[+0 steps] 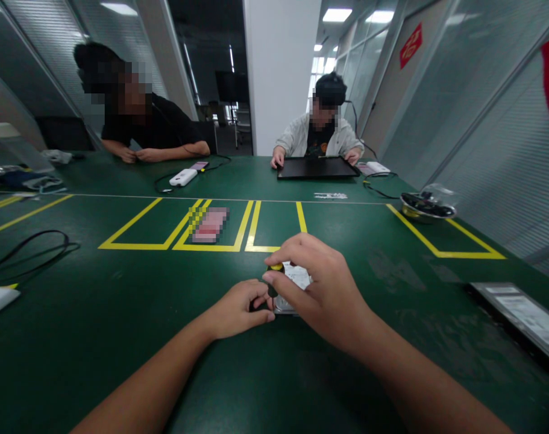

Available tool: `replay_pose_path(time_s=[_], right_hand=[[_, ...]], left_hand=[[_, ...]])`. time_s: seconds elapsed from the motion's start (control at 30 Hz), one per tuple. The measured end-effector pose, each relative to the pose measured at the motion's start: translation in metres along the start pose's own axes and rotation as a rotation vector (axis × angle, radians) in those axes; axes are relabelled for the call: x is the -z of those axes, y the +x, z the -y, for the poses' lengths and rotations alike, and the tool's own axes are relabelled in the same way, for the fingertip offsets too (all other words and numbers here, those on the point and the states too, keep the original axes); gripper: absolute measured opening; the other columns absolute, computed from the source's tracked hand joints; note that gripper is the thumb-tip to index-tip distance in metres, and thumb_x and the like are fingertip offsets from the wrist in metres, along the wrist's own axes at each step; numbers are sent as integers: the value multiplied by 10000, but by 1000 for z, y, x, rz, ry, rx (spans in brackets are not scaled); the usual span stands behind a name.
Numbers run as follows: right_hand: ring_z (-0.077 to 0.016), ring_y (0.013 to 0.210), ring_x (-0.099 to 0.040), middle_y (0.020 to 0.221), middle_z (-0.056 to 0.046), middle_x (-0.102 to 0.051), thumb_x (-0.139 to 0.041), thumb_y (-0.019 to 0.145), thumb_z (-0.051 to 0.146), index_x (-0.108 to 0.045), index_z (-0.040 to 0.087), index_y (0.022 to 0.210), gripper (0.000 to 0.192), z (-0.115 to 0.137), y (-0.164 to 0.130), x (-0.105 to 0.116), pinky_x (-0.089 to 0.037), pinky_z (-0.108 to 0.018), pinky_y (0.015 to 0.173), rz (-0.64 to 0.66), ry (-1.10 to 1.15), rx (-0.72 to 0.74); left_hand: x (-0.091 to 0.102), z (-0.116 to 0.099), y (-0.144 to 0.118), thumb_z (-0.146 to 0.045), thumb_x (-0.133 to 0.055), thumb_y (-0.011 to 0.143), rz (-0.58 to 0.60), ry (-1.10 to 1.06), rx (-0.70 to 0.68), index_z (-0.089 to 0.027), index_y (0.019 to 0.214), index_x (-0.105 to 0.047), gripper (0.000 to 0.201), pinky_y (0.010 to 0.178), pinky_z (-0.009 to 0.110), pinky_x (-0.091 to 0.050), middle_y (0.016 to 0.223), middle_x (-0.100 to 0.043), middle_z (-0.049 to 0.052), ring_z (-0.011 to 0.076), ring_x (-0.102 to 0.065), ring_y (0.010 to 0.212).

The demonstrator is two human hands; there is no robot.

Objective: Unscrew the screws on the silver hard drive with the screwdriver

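A silver hard drive (298, 276) with a white label lies on the green table in front of me, partly covered by my right hand (325, 283). That hand's thumb and fingers pinch a short screwdriver (273, 283) with a dark handle and a yellow top. The screwdriver stands roughly upright over the drive's left side; its tip is hard to make out. My left hand (238, 307) lies at the drive's left edge, fingers curled against it close beneath the screwdriver.
Another labelled silver drive (516, 310) lies at the right. Yellow tape (215, 248) marks rectangles, one holding a blurred pink item (210, 225). A metal bowl (425, 210) stands at the back right. Across the table, one person holds a black tray (318, 168); another leans at the left.
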State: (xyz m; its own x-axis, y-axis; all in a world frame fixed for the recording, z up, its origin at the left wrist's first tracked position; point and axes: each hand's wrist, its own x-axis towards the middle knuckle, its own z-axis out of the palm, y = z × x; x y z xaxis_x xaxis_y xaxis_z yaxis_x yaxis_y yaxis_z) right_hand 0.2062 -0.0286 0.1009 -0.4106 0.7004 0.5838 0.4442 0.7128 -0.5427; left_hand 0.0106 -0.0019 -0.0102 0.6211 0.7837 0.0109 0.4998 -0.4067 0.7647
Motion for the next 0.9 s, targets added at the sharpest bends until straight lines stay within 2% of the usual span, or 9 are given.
replay_pose_path(time_s=[0.2,0.33,0.43,0.67,0.9], right_hand=[[-156,896,-591,968,-19,-672,-541,811,87,-645,173,989,224,-1,-1,-1,-439,-315,816,-11,-3,54],[-168,933,-584,961,-36,-645,-616,837,158,-659,186,964,137,-1,-1,-2,-452,-314,823,-23,21,27],[-166,906,-580,925,-34,-639,-636,847,177,-663,188,920,78,-1,0,-1,-450,-307,800,-27,8,11],[-149,912,-611,1001,-8,-691,-546,832,90,-644,175,1008,219,-3,-2,-2,-448,-310,828,-36,-5,71],[-159,973,-616,1032,-26,-692,-515,848,83,-652,170,1012,230,-2,-1,-2,-450,-327,866,-26,10,91]], left_hand=[[1,-1,0,-278,-641,832,20,-13,-18,-168,795,-560,142,605,229,-354,726,-489,-29,135,-453,690],[0,-1,0,-294,-652,831,-2,-14,-20,-166,816,-572,152,610,231,-355,756,-502,-23,139,-466,707],[1,-2,0,-297,-662,820,-1,-7,-17,-168,798,-563,163,600,228,-345,717,-460,-36,133,-453,682],[2,-2,0,-278,-642,826,2,-1,-37,-171,784,-556,143,610,232,-341,714,-459,-40,131,-439,675],[1,0,0,-264,-647,825,2,4,-47,-171,800,-565,127,614,235,-338,715,-461,-43,131,-441,682]])
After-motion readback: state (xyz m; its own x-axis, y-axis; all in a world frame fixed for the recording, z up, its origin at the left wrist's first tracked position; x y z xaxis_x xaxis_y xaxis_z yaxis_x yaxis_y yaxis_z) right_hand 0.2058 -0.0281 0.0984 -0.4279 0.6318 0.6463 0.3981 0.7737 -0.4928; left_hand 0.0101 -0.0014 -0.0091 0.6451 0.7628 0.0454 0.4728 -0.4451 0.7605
